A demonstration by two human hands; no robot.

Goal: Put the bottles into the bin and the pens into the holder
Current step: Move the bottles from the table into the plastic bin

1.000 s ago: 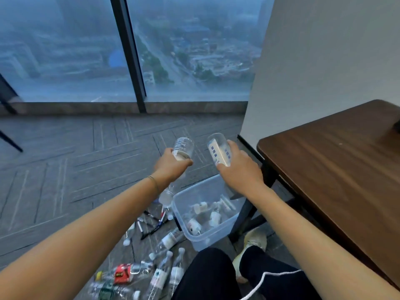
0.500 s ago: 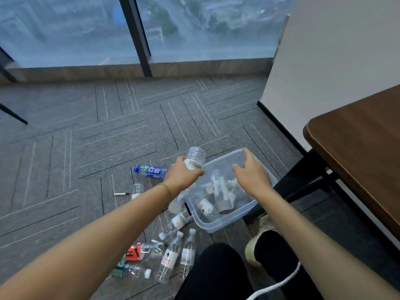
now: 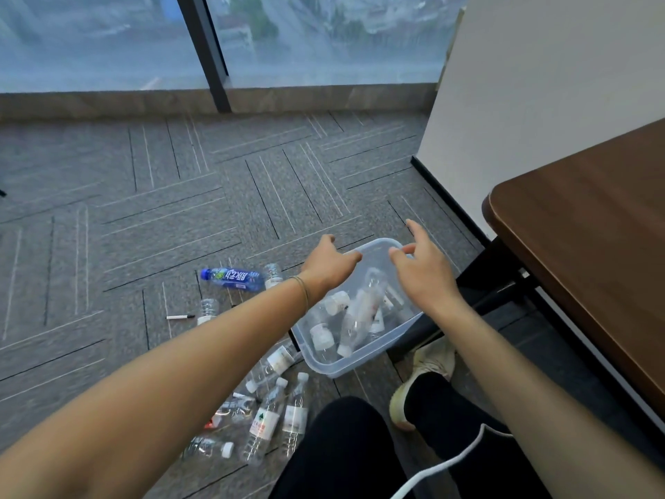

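A clear plastic bin (image 3: pixel 345 365) stands on the carpet and holds several clear bottles (image 3: pixel 360 315). My left hand (image 3: pixel 329 266) hovers over the bin's left rim, fingers loosely spread and holding nothing. My right hand (image 3: pixel 426 271) hangs above the bin's far right part, fingers apart and empty. A blue bottle (image 3: pixel 234 279) lies on the floor left of the bin. More clear bottles (image 3: pixel 266 419) lie in a heap in front of the bin. A white marker pen (image 3: pixel 180 316) lies to the left. No pen holder shows.
A brown wooden table (image 3: pixel 590 253) with black legs stands at the right. A white wall (image 3: pixel 539 84) and a window (image 3: pixel 324 37) close off the far side. My legs in black trousers (image 3: pixel 342 452) and a pale shoe (image 3: pixel 421 383) are near the bin.
Both hands held a bottle a second ago. The right hand let go first, then the left; both bottles now lie in the bin. The view has tilted down toward the floor.
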